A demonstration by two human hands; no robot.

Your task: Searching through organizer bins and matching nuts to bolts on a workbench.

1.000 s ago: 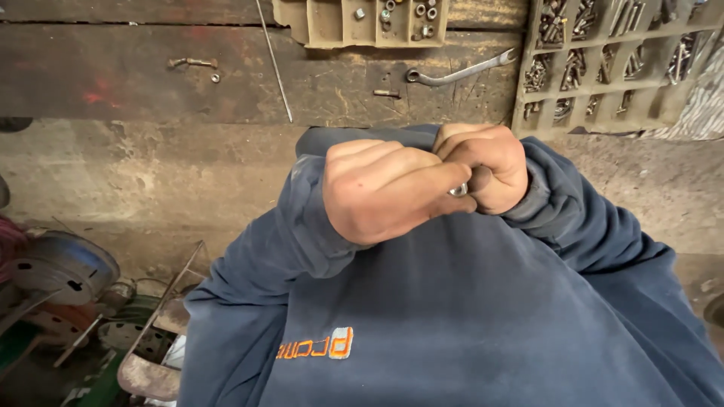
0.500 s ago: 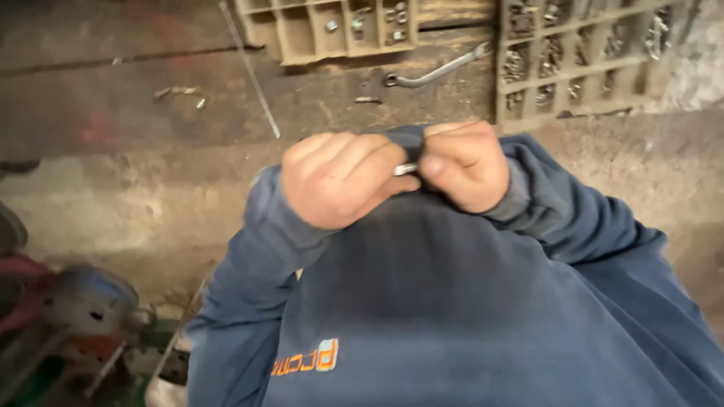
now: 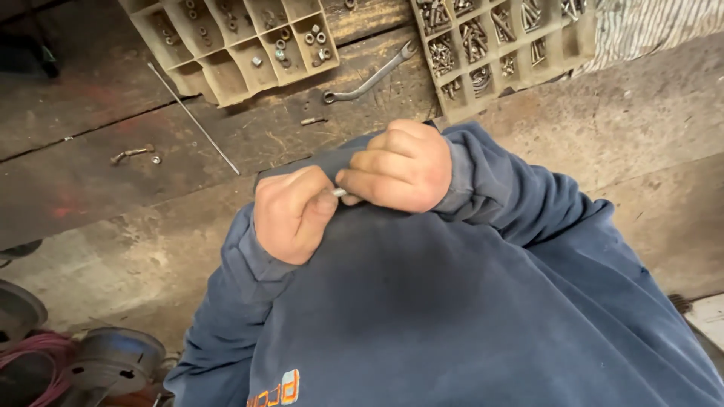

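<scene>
Head view: left hand (image 3: 290, 215) and right hand (image 3: 400, 167) mostly hide a small metal piece (image 3: 340, 193).

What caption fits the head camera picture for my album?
Left hand and right hand pinch a small metal piece above trays of nuts and bolts.

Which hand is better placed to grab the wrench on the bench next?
Right, probably. The right hand is closer to the wrench, which lies just beyond its knuckles. The left hand is farther back and pinches the small metal part, so it could hold that alone.
</scene>
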